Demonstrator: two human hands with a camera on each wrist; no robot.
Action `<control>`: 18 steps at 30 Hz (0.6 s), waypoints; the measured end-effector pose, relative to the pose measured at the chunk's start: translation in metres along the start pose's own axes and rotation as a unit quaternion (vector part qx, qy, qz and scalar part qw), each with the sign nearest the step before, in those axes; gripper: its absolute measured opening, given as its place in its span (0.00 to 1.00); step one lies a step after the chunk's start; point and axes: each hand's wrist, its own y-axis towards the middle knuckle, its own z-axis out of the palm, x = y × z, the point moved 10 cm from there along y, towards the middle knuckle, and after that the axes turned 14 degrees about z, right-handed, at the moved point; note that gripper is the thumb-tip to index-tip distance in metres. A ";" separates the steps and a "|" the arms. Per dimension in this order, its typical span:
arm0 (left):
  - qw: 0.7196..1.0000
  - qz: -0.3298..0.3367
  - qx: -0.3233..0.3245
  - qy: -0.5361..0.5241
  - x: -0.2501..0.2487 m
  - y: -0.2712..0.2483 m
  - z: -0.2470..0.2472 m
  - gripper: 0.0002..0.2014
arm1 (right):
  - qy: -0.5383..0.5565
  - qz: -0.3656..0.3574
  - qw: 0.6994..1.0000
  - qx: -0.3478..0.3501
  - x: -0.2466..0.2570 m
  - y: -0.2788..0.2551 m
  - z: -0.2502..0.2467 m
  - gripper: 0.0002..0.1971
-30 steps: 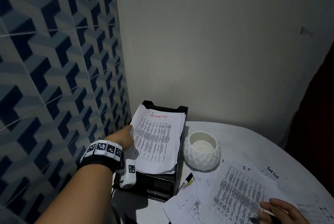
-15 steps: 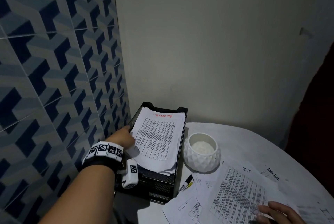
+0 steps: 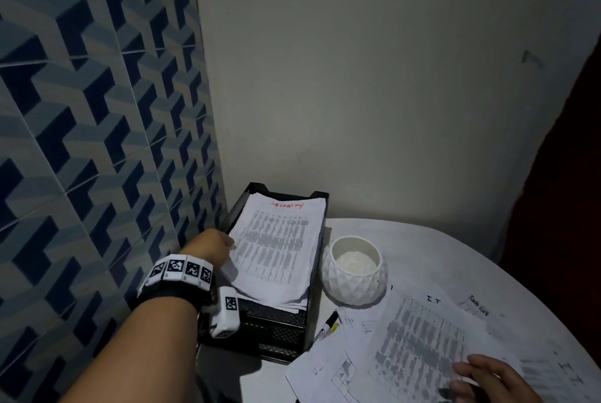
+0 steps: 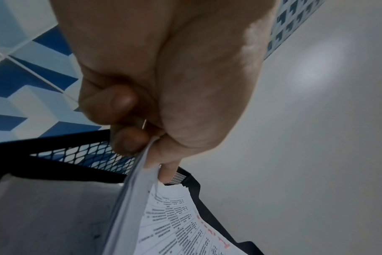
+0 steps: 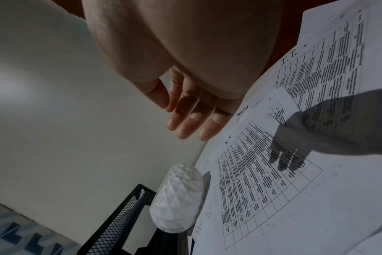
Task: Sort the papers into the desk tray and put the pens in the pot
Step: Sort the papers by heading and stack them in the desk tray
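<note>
A black mesh desk tray (image 3: 279, 331) stands in the table's back left corner with a stack of printed papers (image 3: 276, 250) on top, headed in red. My left hand (image 3: 213, 245) pinches the stack's left edge (image 4: 140, 172) between thumb and curled fingers. Beside the tray sits a white faceted pot (image 3: 354, 276) (image 5: 178, 198). A pen (image 3: 328, 324) lies partly under loose papers (image 3: 413, 347) at the tray's front right corner. My right hand (image 3: 487, 378) hovers with straight fingers (image 5: 185, 126) just above the loose sheets (image 5: 273, 172), holding nothing.
A blue patterned tiled wall (image 3: 81, 142) runs close along the left of the tray. A plain wall (image 3: 390, 93) stands behind. The round white table (image 3: 422, 246) curves away at the right, and more sheets (image 3: 478, 305) lie near that edge.
My left hand has pushed the paper stack a little further back into the tray, still holding its left edge. The right hand has stayed over the loose papers.
</note>
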 end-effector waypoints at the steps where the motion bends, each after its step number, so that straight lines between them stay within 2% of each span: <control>1: 1.000 0.004 -0.009 0.015 -0.002 -0.001 -0.003 0.22 | -0.055 0.012 0.998 -0.037 0.006 -0.005 -0.003 0.07; 2: 1.000 0.003 -0.013 0.021 -0.004 -0.002 -0.005 0.22 | -0.063 0.035 0.995 -0.068 -0.002 0.002 -0.007 0.05; 5: 0.999 0.011 -0.032 0.019 -0.023 -0.017 -0.014 0.22 | -0.040 0.115 0.989 -0.079 -0.014 0.011 -0.012 0.04; 7: 0.997 0.033 -0.064 0.034 -0.041 -0.028 -0.028 0.21 | -0.070 0.121 0.988 -0.061 -0.023 0.019 -0.018 0.05; 9: 0.992 0.068 -0.087 0.053 -0.073 -0.042 -0.034 0.25 | -0.081 0.137 0.985 -0.066 -0.031 0.023 -0.031 0.05; 13: 0.983 0.162 -0.081 0.036 -0.152 -0.079 -0.010 0.22 | -0.089 0.134 0.980 -0.120 -0.039 0.037 -0.063 0.04; 16: 0.974 0.216 -0.066 0.025 -0.199 -0.103 0.017 0.18 | -0.182 0.124 0.966 -0.137 -0.053 0.053 -0.076 0.05; 18: 0.971 0.236 -0.045 0.005 -0.219 -0.114 0.039 0.16 | -0.253 0.149 0.947 -0.129 -0.078 0.069 -0.081 0.16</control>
